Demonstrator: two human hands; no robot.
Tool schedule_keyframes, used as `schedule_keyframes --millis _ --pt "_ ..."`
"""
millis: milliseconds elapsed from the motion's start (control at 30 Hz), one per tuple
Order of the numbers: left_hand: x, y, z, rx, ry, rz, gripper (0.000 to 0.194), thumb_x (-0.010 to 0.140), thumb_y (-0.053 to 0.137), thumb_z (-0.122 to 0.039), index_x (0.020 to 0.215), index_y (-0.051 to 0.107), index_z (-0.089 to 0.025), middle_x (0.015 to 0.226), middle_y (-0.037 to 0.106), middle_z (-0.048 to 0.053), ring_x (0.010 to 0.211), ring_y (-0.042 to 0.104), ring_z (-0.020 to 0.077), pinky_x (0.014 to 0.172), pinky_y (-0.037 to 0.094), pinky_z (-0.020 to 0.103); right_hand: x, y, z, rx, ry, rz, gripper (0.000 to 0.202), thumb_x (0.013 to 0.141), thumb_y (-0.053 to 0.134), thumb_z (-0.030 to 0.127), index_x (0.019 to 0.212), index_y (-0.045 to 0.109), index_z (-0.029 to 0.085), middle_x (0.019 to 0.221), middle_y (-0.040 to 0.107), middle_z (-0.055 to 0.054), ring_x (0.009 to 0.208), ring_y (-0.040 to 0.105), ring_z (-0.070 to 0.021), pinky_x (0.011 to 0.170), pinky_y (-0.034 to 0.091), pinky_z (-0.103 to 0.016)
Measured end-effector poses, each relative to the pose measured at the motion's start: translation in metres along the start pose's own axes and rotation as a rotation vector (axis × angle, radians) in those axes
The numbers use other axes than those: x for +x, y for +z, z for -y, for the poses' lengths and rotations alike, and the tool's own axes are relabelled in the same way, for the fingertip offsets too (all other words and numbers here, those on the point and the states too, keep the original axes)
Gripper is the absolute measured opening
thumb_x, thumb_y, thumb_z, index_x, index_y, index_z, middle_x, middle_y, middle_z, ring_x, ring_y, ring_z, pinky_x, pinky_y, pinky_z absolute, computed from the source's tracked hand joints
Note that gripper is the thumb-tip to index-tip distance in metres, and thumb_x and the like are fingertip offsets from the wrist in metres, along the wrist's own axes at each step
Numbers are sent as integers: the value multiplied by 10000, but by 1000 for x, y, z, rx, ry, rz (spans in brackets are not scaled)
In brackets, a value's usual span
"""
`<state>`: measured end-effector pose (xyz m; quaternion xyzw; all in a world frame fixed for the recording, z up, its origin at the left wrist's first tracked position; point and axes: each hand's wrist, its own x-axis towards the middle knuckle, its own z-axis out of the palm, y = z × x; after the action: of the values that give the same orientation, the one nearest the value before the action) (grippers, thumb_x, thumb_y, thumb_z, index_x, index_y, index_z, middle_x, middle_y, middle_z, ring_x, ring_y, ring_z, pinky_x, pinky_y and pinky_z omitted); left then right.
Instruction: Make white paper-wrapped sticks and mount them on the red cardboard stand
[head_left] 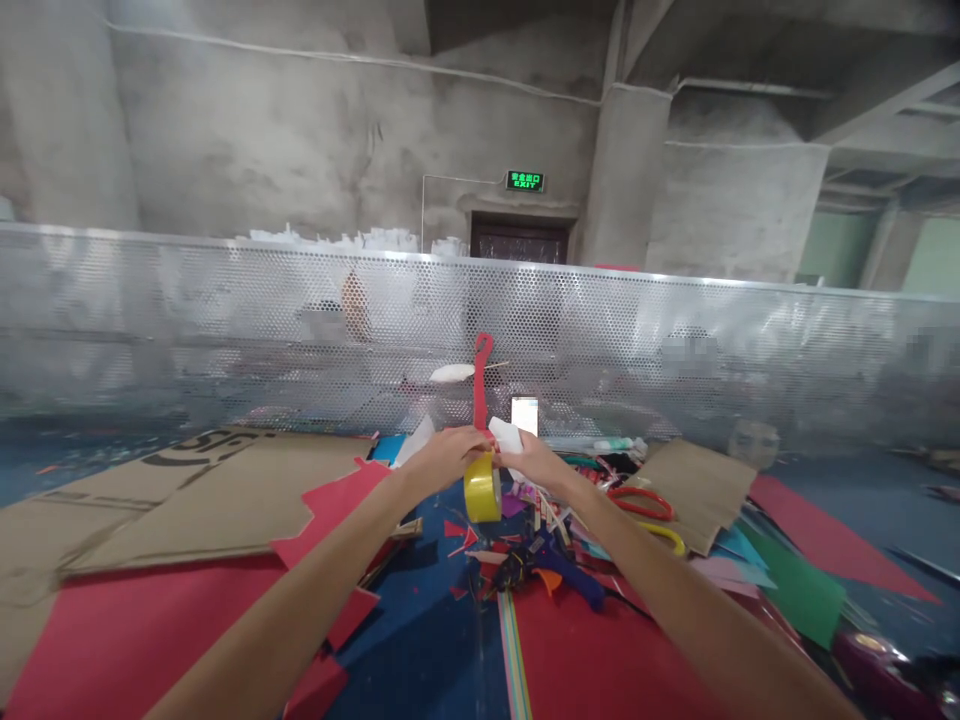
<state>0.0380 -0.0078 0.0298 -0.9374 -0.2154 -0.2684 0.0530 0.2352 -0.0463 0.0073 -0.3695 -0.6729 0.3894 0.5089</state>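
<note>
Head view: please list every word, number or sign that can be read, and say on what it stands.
"EXIT": green lit sign on the wall above the dark doorway; the characters above the word are too small to read.
Black print on the cardboard sheet: cut off and seen at an angle, not readable.
Yellow tape roll in the hands: no text visible.

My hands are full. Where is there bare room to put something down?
Free: the flat brown cardboard sheet on the left, and the big red paper sheet before it. Crowded: the scrap heap around the red-handled scissors and blue glue gun.
</note>
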Motion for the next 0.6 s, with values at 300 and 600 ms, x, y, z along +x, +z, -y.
schedule_keyframes --millis 300,600 --pt "-8 3 2 121 236 15 192 1000 403 -160 1043 590 -160 1082 633 72 1033 570 180 955 449 324 -4 10 6 96 68 -152 300 666 757 297 912 638 174 733 660 23 646 582 -129 639 475 -250" --pt "-9 -3 -6 437 325 68 246 965 421 -106 1166 558 -143 1103 657 94 1004 634 197 845 489 300 1 16 3 198 193 -291 349 506 821 200 795 628 166 595 633 33 498 538 -110 465 409 -213"
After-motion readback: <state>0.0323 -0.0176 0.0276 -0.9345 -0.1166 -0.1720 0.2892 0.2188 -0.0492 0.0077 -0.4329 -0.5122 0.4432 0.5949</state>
